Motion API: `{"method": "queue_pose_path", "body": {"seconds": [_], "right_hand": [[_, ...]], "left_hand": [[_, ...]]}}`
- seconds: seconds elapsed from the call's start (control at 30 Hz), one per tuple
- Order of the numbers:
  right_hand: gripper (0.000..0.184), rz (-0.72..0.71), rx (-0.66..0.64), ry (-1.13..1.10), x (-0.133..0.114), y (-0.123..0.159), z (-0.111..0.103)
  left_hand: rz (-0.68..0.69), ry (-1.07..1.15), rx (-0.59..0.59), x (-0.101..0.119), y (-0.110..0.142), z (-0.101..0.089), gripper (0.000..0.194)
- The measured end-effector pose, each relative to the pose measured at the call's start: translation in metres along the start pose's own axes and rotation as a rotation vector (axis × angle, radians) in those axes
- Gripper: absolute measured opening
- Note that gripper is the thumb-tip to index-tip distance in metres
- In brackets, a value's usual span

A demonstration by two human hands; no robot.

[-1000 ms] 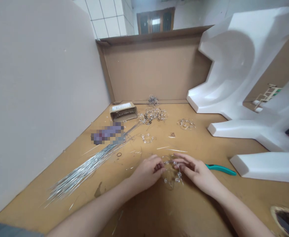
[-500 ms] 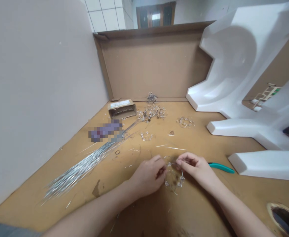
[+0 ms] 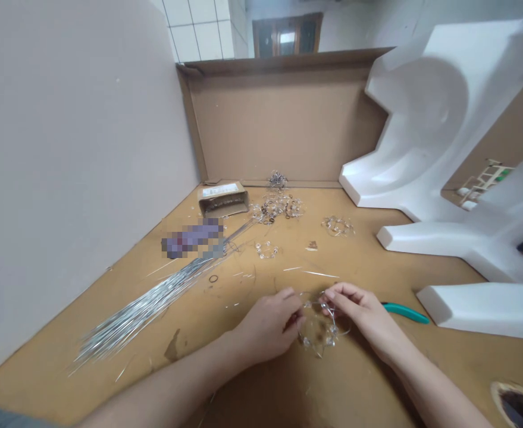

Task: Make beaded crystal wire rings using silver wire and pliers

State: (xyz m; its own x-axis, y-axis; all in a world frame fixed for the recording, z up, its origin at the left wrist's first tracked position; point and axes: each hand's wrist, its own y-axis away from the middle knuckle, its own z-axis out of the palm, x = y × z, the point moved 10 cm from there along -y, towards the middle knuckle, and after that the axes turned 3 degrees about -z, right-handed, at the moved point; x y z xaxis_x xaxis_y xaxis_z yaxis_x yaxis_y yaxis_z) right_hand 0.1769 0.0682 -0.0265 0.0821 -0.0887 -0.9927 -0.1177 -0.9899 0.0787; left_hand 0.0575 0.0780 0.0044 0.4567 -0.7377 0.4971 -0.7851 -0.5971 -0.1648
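Between my hands is a wire ring with clear beads (image 3: 331,340), held just over the table. My left hand (image 3: 275,324) pinches its left side, fingers curled and partly hidden from me. On the upper right of the ring, my right hand (image 3: 354,306) closes thumb and fingertips by a bead and a thin wire end. The green handle of a tool (image 3: 407,312) shows beside my right hand; its other end is hidden behind that hand. A smaller beaded ring (image 3: 266,250) lies on the table beyond my hands.
A bundle of thin metal wires (image 3: 149,312) lies at left, near a small open cardboard box (image 3: 224,200). Farther back are a pile of beaded wire pieces (image 3: 276,206) and another beaded ring (image 3: 338,225). White foam blocks (image 3: 484,306) stand at right.
My right hand has gone from spread fingers to a pinch on the ring's upper right. The beaded ring has shifted slightly down and right, and my left hand keeps its hold.
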Motion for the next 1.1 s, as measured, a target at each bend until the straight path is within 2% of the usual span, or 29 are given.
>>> {"method": "queue_pose_path", "body": {"seconds": [0.27,0.33,0.43,0.53,0.63,0.73,0.8,0.87,0.97,1.1], "right_hand": [[0.037,0.056,0.108,0.181,0.009,-0.001,-0.01],[0.038,0.045,0.117,0.147,0.01,-0.001,-0.009],[0.038,0.043,0.107,-0.022,0.01,0.0,-0.005],[0.036,0.073,0.042,-0.201,0.008,0.002,0.002],[0.035,0.085,-0.037,-0.294,0.002,0.005,0.009],[0.034,0.125,-0.163,-0.426,0.0,0.01,0.023],[0.034,0.171,-0.263,-0.512,0.001,0.015,0.034],[0.034,0.176,-0.304,-0.527,0.001,0.017,0.038],[0.033,0.133,-0.254,-0.43,0.001,0.013,0.031],[0.016,0.123,-0.129,-0.33,0.006,0.007,0.014]], "left_hand": [[0.027,-0.199,0.004,0.005,0.002,0.004,0.009],[0.034,-0.263,0.007,0.009,0.002,0.004,0.009],[0.053,-0.311,-0.017,0.015,0.002,0.006,0.007],[0.061,-0.307,-0.041,0.017,0.002,0.005,0.008],[0.038,-0.251,-0.004,0.013,0.003,-0.003,0.012],[0.045,-0.214,0.03,0.011,0.003,-0.009,0.013],[0.064,-0.224,0.011,0.013,0.003,-0.009,0.012],[0.076,-0.243,-0.008,0.015,0.003,-0.008,0.013],[0.079,-0.267,-0.017,0.016,0.004,-0.009,0.016],[0.09,-0.337,-0.024,0.015,0.004,-0.008,0.019]]}}
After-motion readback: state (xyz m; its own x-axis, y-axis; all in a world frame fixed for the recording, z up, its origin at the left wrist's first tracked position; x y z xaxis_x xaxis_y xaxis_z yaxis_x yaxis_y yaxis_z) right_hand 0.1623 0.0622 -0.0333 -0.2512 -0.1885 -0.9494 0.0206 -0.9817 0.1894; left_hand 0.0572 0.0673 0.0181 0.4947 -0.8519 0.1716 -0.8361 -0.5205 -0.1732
